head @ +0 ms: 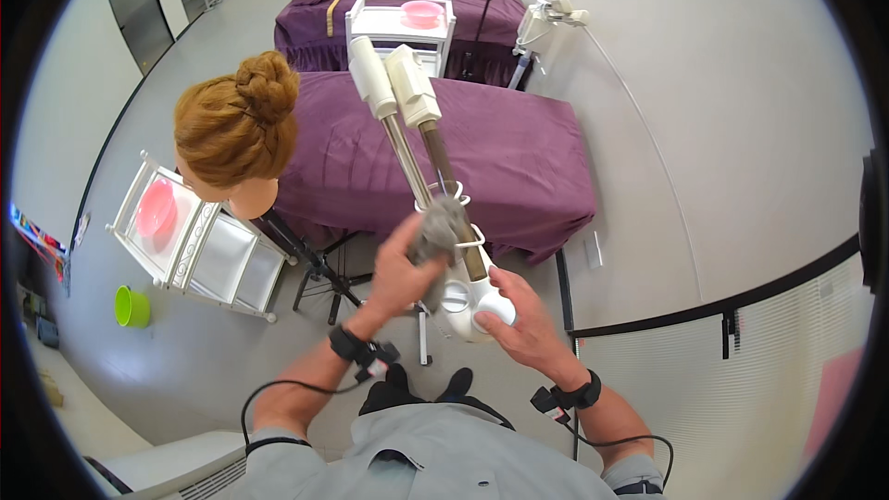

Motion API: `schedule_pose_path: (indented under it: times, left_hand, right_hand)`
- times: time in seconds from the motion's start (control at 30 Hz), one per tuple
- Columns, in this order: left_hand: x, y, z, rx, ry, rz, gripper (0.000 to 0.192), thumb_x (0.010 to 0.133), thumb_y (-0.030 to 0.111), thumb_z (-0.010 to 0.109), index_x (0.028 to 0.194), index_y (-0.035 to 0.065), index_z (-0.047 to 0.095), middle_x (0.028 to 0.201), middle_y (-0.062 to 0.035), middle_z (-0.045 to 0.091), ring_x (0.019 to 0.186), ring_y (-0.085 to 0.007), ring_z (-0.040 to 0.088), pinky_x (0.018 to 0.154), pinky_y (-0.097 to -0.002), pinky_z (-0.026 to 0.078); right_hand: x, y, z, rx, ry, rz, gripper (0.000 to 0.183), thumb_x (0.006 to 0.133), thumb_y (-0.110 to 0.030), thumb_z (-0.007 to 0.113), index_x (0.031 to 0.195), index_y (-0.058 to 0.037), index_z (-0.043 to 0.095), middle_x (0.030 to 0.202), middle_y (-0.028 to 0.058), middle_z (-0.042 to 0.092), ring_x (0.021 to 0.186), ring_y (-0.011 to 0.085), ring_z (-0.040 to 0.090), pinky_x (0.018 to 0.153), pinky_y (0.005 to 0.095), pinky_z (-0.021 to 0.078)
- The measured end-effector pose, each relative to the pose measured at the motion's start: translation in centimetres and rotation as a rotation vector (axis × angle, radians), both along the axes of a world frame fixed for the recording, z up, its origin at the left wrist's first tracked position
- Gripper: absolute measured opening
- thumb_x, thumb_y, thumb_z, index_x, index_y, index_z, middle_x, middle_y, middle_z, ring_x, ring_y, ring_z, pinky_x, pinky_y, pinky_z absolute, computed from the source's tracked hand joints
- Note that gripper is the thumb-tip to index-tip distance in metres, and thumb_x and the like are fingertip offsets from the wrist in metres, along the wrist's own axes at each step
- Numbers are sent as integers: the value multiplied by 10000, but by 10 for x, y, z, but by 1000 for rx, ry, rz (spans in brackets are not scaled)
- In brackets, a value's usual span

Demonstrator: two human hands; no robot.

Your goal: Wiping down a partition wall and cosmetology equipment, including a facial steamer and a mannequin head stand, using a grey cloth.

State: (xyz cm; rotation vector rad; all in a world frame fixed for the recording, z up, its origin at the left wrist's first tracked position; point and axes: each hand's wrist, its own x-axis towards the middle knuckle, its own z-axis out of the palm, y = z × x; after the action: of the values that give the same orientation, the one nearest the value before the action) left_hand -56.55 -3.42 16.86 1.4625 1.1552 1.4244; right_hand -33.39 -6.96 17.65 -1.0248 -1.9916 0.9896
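Observation:
In front of me stands a white facial-steamer-like appliance (467,316) on a wheeled stand, with two arms ending in cream heads (410,83). My left hand (404,267) holds a grey cloth (441,228) against the white holder loops and the lower part of the arms. The cloth hides part of the metal tube (408,163). My right hand (524,323) has its fingers around a round white knob (494,311) at the base of the brownish translucent tube (474,264). Both wrists wear black straps with small cabled devices.
A purple-covered bed (514,153) lies just beyond the appliance. At left are a mannequin head (236,132) with a braided bun on a black tripod (316,264), a white trolley (208,243) with a pink bowl (156,208), and a green bin (132,307). A ribbed panel (667,368) stands at right.

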Motion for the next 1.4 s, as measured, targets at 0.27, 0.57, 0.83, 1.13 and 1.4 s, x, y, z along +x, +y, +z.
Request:
schedule_pose_path:
  times: [0.27, 0.57, 0.83, 1.13, 1.4]
  left_hand:
    - [-30, 126, 37, 315, 496, 349, 536, 825, 68, 688, 1348, 86, 571, 1136, -149, 633, 1037, -296, 635, 906, -357, 499]
    - [-13, 104, 15, 209, 715, 62, 570, 761, 60, 640, 1316, 188, 617, 1072, -112, 591, 1006, -320, 619, 874, -410, 506]
    - [-26, 64, 14, 12, 429, 59, 572, 775, 6, 679, 1337, 63, 590, 1126, -55, 645, 1024, -164, 615, 892, -298, 497]
    - [-63, 147, -26, -20, -313, 372, 424, 857, 90, 706, 1253, 22, 572, 1045, -46, 658, 894, -134, 631, 791, -290, 524]
    - [-48, 155, -77, -339, -586, 65, 470, 890, 109, 730, 1301, 21, 520, 1161, -59, 618, 1033, -167, 616, 879, -317, 521]
  right_hand:
    - [44, -35, -35, 84, -72, -358, 508, 864, -187, 720, 1270, 62, 545, 1123, 204, 627, 1029, 322, 625, 893, 379, 503]
    - [49, -30, -59, 118, -51, -297, 508, 861, -184, 709, 1262, 79, 541, 1187, 239, 597, 1056, 374, 602, 910, 414, 487]
    - [54, -25, -74, 27, -30, -215, 664, 841, -250, 750, 1332, 91, 461, 1228, 259, 564, 1118, 397, 558, 943, 440, 462]
    - [34, -32, -110, 50, -165, -272, 981, 760, -346, 842, 1438, 108, 299, 1327, 243, 476, 1231, 369, 490, 1035, 433, 417]
    - [-2, -47, -120, -21, -221, -479, 1109, 671, -386, 900, 1458, 78, 272, 1404, 243, 393, 1284, 394, 429, 1082, 469, 375]
